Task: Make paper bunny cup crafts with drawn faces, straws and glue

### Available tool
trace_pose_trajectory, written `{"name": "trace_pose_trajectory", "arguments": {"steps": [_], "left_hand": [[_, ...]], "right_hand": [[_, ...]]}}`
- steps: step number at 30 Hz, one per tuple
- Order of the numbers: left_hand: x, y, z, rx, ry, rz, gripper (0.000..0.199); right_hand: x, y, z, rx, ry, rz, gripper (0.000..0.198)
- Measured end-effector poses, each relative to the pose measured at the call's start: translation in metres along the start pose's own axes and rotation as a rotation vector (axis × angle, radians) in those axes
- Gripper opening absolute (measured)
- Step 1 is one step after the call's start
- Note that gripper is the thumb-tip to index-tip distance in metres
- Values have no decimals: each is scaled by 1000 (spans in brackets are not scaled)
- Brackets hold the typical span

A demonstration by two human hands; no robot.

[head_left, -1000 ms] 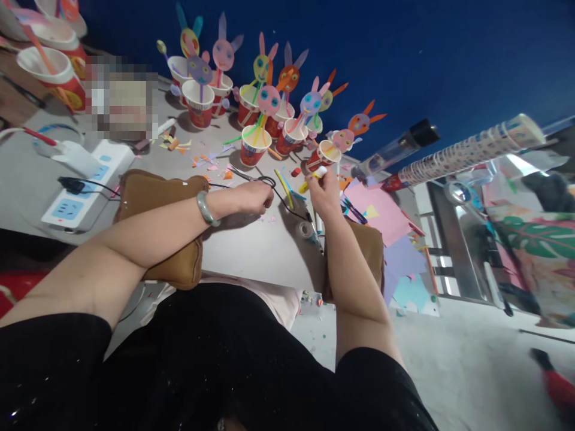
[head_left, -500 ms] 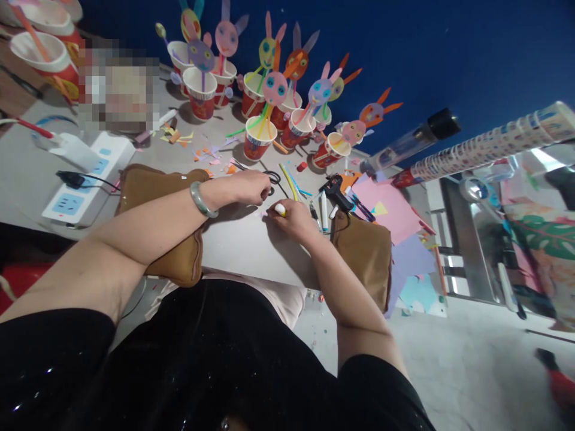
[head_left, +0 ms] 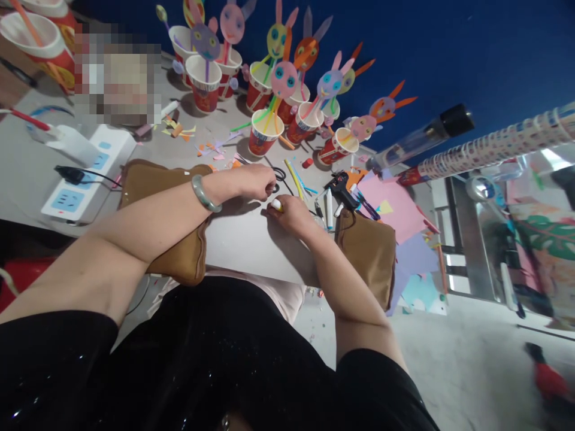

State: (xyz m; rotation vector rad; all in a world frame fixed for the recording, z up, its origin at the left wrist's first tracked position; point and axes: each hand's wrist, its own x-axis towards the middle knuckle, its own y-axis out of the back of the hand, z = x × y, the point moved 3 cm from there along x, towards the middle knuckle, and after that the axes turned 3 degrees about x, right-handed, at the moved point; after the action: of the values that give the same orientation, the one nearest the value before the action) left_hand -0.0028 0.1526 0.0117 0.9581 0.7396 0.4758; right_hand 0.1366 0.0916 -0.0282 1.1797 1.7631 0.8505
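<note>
My left hand (head_left: pixel 258 181) is closed, its fingers curled down close to the grey table (head_left: pixel 238 239); whatever they pinch, if anything, is hidden. Facing it, my right hand (head_left: pixel 294 215) is wrapped round a white-and-yellow tube (head_left: pixel 277 206), of which just one rounded end shows. A small gap separates the two hands. Black-handled scissors (head_left: pixel 280 174) lie just past my left fingertips. Beyond my right hand are yellow and blue strips (head_left: pixel 294 178), a small red cap (head_left: pixel 308 163) and a white marker (head_left: pixel 329 209).
Red paper cups (head_left: pixel 266 143) with rabbit-faced paper figures line the back. Brown cushions (head_left: pixel 164 179) flank my arms. At right are a black glue gun (head_left: pixel 344 190), coloured paper (head_left: pixel 395 209) and a long cup stack (head_left: pixel 494 143). A white power strip (head_left: pixel 90 176) lies left.
The view has shifted slightly, so the cups sit higher and further right. Both hands keep nearly the same pose, with the tube still in my right hand.
</note>
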Motion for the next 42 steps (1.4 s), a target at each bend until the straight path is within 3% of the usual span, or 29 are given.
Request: {"name": "trace_pose_trajectory", "arguments": {"steps": [3,6,12,16,28,34,39,42], "left_hand": [[2,-1,-2,-23,-9,-19,32],[5,-2,-4,-62,-51,-27,29],[6,4,3,-325,-283,215,22],[2,5,8,-548,-439,285,24],[1,7,7,-570,-505,270,17],[-2,8,7,-556,-524,239,30],[0,7,8,-569,-549,201,16],[-1,7,8,-607,-547,205,11]], "right_hand": [[-1,3,2,76,31,28,3],[-8,11,7,338,73,100,4],[-20,22,21,1087,-106,191,33],[-19,22,19,1327,-141,103,43],[-21,19,17,1405,-141,-24,49],[-26,21,15,1434,-167,-12,50],[-26,21,13,1440,-158,-11,53],[-27,21,18,1352,-146,7,45]]}}
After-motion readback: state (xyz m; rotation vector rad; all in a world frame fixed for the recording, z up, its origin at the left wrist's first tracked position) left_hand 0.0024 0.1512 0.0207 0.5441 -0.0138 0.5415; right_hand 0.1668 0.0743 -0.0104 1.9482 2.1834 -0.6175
